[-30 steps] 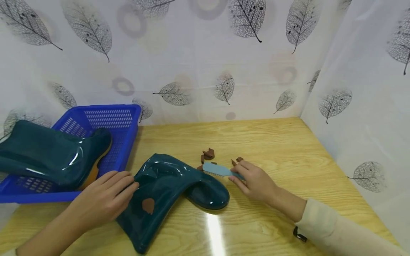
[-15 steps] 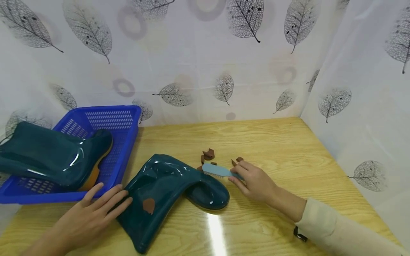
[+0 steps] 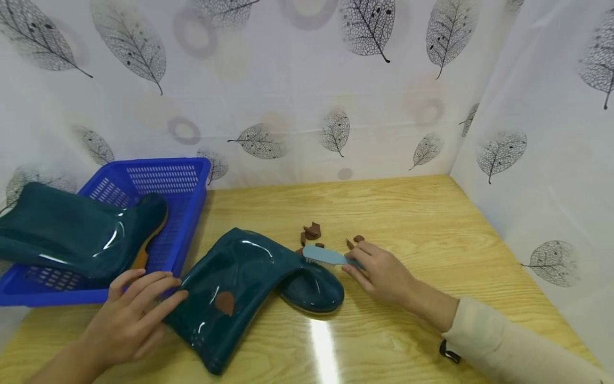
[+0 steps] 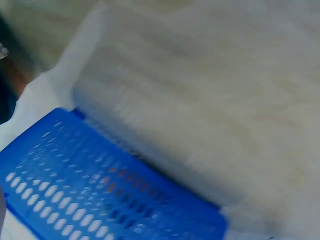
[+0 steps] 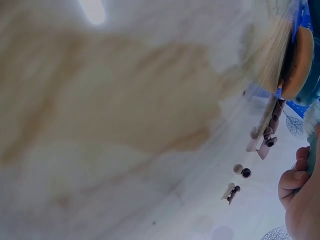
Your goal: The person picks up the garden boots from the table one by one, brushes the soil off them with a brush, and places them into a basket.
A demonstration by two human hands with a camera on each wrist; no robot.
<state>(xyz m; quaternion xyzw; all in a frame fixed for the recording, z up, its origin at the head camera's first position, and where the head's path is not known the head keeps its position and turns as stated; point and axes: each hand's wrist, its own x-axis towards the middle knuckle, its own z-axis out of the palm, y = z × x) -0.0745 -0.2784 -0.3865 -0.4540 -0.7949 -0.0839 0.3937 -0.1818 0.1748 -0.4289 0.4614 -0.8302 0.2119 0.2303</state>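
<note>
A dark green rubber boot [image 3: 249,266] lies on its side on the wooden table, its toe to the right. There is a brown patch [image 3: 224,303] on its shaft. My left hand [image 3: 127,317] holds the boot at the edge of the shaft opening, with the thumb hidden. My right hand [image 3: 381,271] grips a light blue brush [image 3: 324,254] by its handle. The brush's pale bristles point down beside the boot's instep. In the right wrist view, the fingers [image 5: 292,180] wrap the handle and the boot's orange sole [image 5: 300,65] shows at the upper right.
At the left stands a blue perforated basket [image 3: 192,213] with a second green boot [image 3: 81,229] in it. Several brown flakes [image 3: 313,231] lie behind the boot and brush. A small black object [image 3: 449,352] lies by the right sleeve. Leaf-printed cloth [image 3: 297,96] borders the table.
My left hand has drawn back left and down from over the boot and now holds the shaft's edge. The creased shaft has spread smoother and shifted slightly. My right hand and the brush stay put.
</note>
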